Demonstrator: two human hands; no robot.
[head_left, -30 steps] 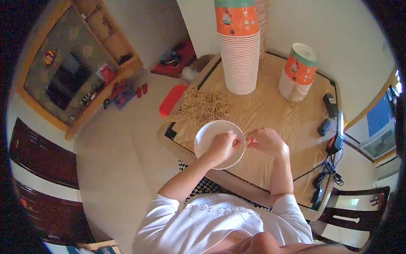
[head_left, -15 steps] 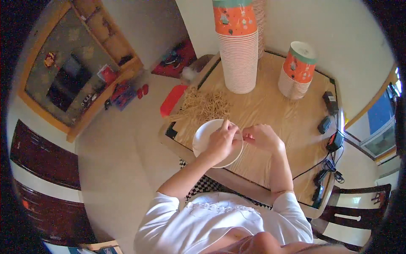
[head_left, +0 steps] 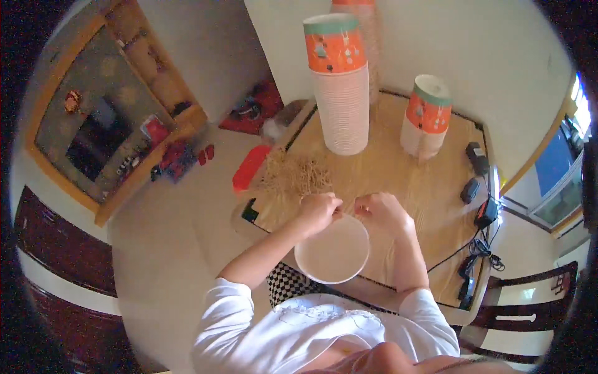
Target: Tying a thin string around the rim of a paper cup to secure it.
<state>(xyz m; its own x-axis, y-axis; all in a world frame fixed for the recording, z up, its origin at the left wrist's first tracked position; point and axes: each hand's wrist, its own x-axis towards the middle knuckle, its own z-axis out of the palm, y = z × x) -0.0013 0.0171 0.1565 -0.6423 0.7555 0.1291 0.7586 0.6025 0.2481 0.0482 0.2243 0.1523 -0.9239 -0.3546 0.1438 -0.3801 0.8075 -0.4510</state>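
A white round paper bucket [head_left: 333,252] is at the table's near edge, its open mouth facing up toward me. My left hand [head_left: 321,212] is closed in a pinch at the bucket's far left rim. Across a small gap, my right hand [head_left: 381,210] is also closed, fingertips bent in by the far right rim. Whatever the fingertips pinch is too small or hidden to make out. Just beyond my left hand lies a loose heap of thin tan cords [head_left: 296,174].
Behind stand a tall stack of orange-and-green paper buckets [head_left: 342,106] and a shorter stack [head_left: 427,118], both upside down. Black adapters and cables [head_left: 479,246] line the table's right side. A red object [head_left: 250,167] sits by the left edge; a dark chair [head_left: 529,318] stands at lower right.
The bucket has moved nearer to me and right, its mouth now more visible. My left hand has gone from across its opening to its far rim. My right hand has shifted slightly.
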